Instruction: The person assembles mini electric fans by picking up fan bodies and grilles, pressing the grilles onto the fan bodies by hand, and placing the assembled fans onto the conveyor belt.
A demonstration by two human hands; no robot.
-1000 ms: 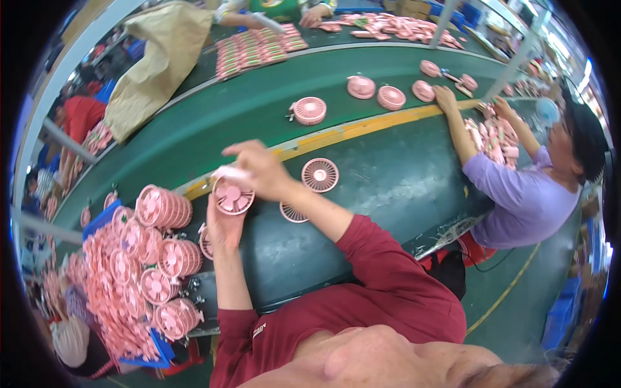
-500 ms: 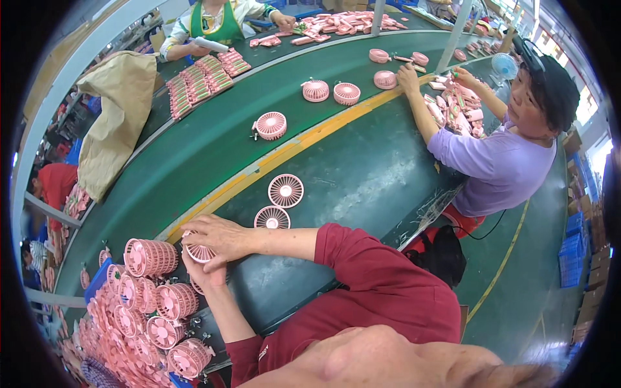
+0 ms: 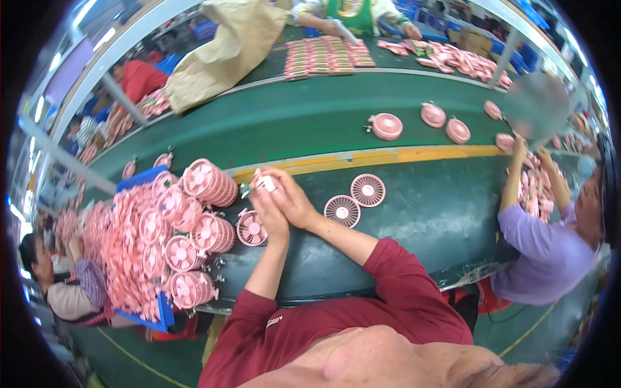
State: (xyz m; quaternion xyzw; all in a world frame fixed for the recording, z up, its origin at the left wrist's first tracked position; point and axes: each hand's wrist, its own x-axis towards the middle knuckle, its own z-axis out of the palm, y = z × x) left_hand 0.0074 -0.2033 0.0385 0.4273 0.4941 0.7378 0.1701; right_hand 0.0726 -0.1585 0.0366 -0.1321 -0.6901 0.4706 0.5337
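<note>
Your L hand (image 3: pixel 272 216) and R hand (image 3: pixel 292 199) are together over the dk green bench (image 3: pixel 420 220), near the yellow strip (image 3: pixel 414 154) by the belt (image 3: pixel 291 119). Fingers of both are curled round a small pale-pink pc (image 3: pixel 266 183), gripped btwn them; most of it's hidden, so can't tell its exact shape or which fingertips press where. A pink fan head (image 3: pixel 252 227) w/ blades showing lies just beside your L wrist. To the R of your hands, 2 round grilles (image 3: pixel 368 190) lie flat, side by side. On your L, stacked fan housings (image 3: pixel 218 187) stand by a blue bin (image 3: pixel 167 312) heaped w/ pink parts (image 3: pixel 126 258).
</note>
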